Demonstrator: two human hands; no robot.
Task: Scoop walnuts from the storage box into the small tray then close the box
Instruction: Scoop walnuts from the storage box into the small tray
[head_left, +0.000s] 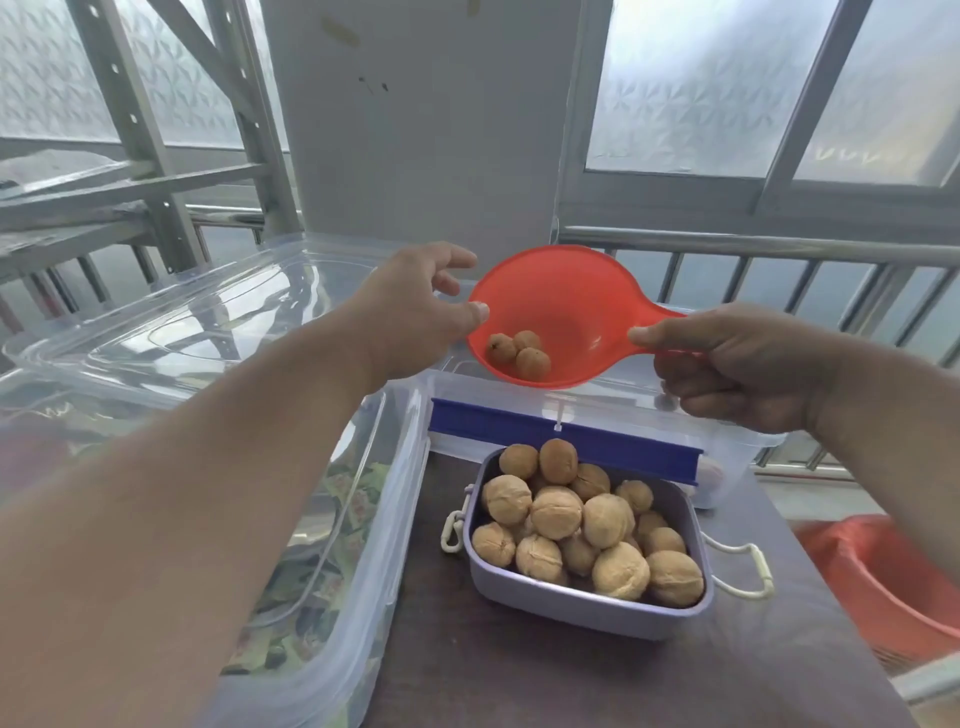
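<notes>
My right hand (743, 369) grips the handle of a red scoop (571, 306), which hangs tilted above the clear storage box (727, 441) with the blue latch bar (561, 439). Three small walnuts (519, 351) lie in the low left side of the scoop's bowl. My left hand (410, 306) is beside the scoop's left rim, thumb touching it, with its fingers pinching the edge of a raised clear lid (171, 322). In front of the box stands the small lavender tray (587, 608), heaped with several walnuts (582, 525).
A large clear bin (332, 597) with patterned packets fills the left side. A dark table (519, 686) carries the tray. A red basin (893, 582) sits low at the right. A metal railing (753, 244) and a white pillar (426, 130) stand behind.
</notes>
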